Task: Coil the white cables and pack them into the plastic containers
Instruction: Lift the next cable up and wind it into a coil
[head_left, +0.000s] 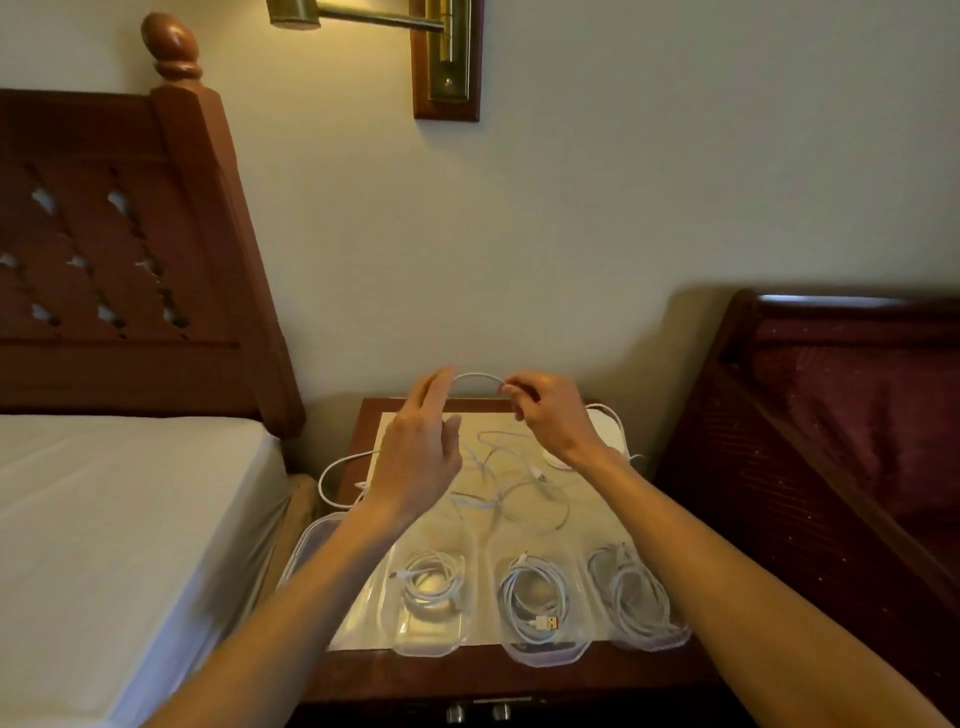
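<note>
Three clear plastic containers (543, 656) sit in a row at the near edge of the table (467, 680), each already holding a coiled white cable (530, 597), and a fourth container (311, 545) at the near left looks to hold none, though the left forearm hides much of it. Farther back, a loose tangle of white cables (498, 488) lies spread over the pale mat (587, 512), with one loop hanging off the table's left edge. Above it the right hand (558, 415) pinches a raised arc of one cable (475, 376) in a narrow grip between fingertips and thumb, while the left hand (421, 452) is blurred with its fingers straight and loose, holding nothing that I can see, its fingertips just beside the arc's other end. The main risk is the tangle: pulling this strand up to coil it may drag crossed neighbours along, knotting them or sweeping them off the far or left edge. The one-handed pinch could also slip if the strand snags. A coil wound too wide may spring out of the shallow container
</note>
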